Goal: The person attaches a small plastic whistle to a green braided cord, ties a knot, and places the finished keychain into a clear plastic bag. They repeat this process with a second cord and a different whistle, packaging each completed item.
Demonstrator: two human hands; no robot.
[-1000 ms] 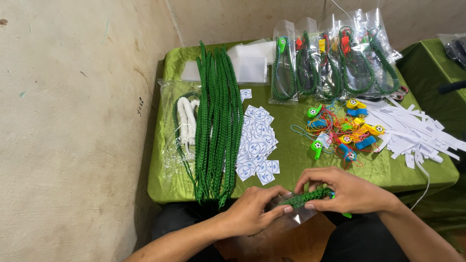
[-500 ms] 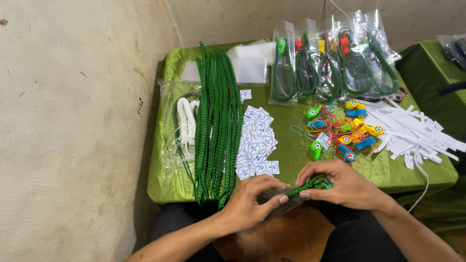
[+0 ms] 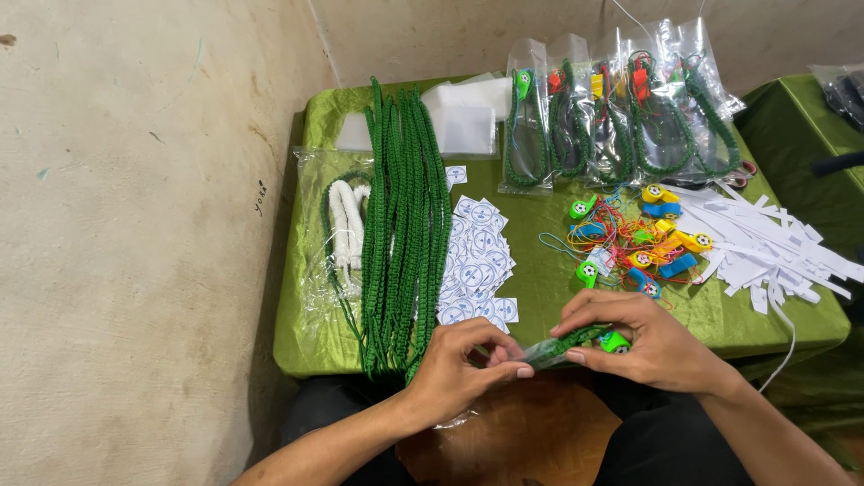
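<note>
Head view is looking down on a low counter (image 3: 342,346) draped in green cloth, set against a rough wall. Going left to right: a clear bag with white and green cords (image 3: 346,229) is lying at the left edge, just beside a long bundle of green braided cords (image 3: 405,225) running from the far edge down to the near one. Next to it a heap of small round-printed paper tags (image 3: 477,265) is spreading toward the front. Further right, a tangle of small coloured whistles (image 3: 634,243) on thin strings is sitting below a row of filled clear packets (image 3: 621,117), and white paper strips (image 3: 765,252) are fanning out at the right.

At the near edge, the left hand (image 3: 459,369) is pinching the mouth of a thin clear bag (image 3: 531,353), its fingers closed on the plastic. The right hand (image 3: 643,346) is gripping a folded green cord (image 3: 576,338) with a green whistle (image 3: 616,342), fingers closed on it, feeding it into that bag.

In my judgement, the risks are plain: the thin film could crumple or slip from the left fingers, the cord could unfold and snag at the opening, or the whistle could catch and drop off the counter edge into the lap.
</note>
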